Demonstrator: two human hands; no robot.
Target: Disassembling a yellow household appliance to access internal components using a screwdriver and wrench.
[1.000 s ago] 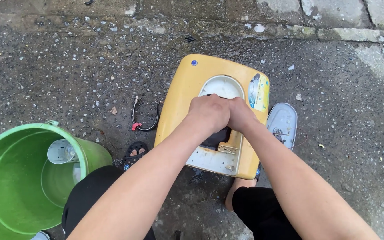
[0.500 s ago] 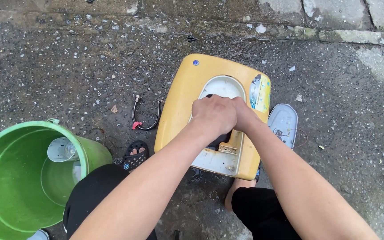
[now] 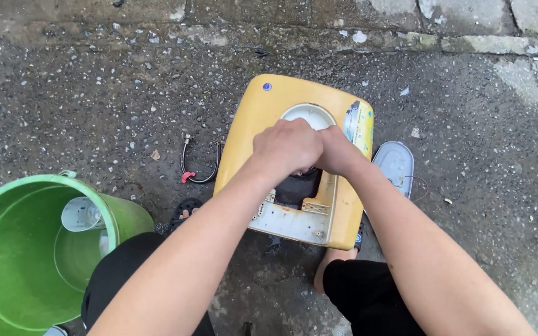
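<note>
Squatting on wet pavement point(image 3: 82, 93), I have the green bucket point(image 3: 7, 249) by my left knee, a clear cup point(image 3: 81, 213) inside it. Just beyond my knees stands the yellow appliance housing point(image 3: 250, 130), its white inner frame already exposed. My left hand point(image 3: 286, 148) and right hand point(image 3: 339, 152) press together, fingers curled over the central opening; what they pinch is hidden. A short hose point(image 3: 197, 163) and grey cover point(image 3: 395, 163) lie aside.
</note>
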